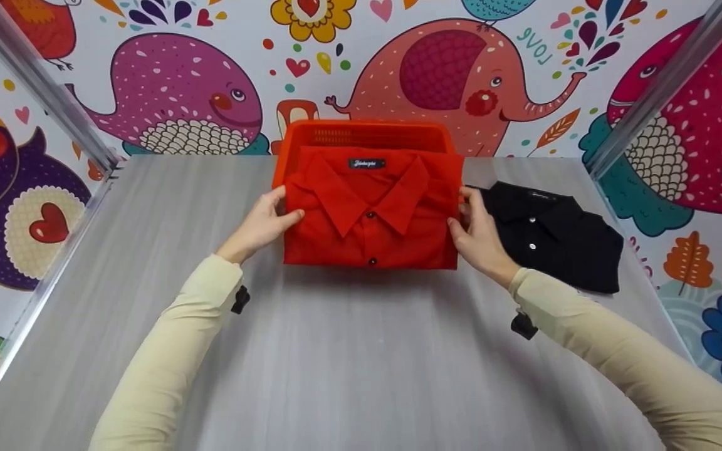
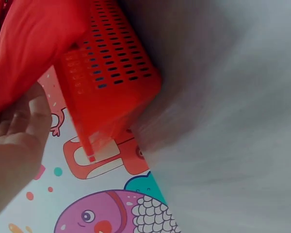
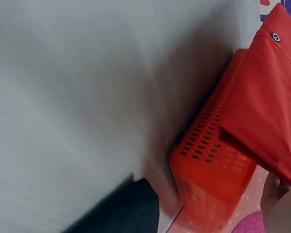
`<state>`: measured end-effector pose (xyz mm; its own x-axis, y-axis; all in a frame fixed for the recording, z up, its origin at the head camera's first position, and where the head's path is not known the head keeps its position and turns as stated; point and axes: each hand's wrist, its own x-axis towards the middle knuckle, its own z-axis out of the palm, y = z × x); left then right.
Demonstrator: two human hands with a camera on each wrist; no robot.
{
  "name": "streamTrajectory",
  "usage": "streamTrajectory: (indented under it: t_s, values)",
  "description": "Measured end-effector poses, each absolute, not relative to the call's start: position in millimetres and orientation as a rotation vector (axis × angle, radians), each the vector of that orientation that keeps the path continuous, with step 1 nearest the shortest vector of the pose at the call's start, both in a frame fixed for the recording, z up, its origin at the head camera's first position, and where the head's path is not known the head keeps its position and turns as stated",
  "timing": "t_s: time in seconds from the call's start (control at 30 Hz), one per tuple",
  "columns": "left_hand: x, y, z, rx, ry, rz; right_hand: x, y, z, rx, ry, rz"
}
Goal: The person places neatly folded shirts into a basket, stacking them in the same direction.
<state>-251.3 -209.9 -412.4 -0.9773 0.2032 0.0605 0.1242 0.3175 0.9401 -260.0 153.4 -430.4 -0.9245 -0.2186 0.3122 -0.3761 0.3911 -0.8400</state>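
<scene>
A folded red shirt (image 1: 370,216) with a collar and dark buttons is held up by its two sides, over the front of a red plastic basket (image 1: 289,147). My left hand (image 1: 265,219) grips the shirt's left edge, thumb on top and fingers beneath. On the opposite edge my right hand (image 1: 479,232) pinches the cloth the same way. In the left wrist view the shirt (image 2: 34,43) overhangs the slotted basket wall (image 2: 116,53). The right wrist view shows the shirt's lower edge (image 3: 266,107) above the basket (image 3: 208,160). The basket's inside is mostly hidden.
A folded black shirt (image 1: 555,235) with white buttons lies on the grey table (image 1: 361,363), right of the basket. Behind the table stands a wall with printed cartoon animals (image 1: 185,88). Metal posts (image 1: 668,94) rise at the table's back corners.
</scene>
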Motion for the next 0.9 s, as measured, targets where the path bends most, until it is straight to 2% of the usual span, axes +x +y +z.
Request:
streamTrajectory:
  t_s: [0.5,0.9]
  values:
    - [-281.4,-205.8,-382.8,0.284,2.605,1.693,-294.7,149.3,-398.0,0.545,-2.453,1.494]
    - [-304.6,-204.7,-372.9,0.171,2.664,1.789,-322.2,131.4,-376.5,0.274,-2.566,1.537]
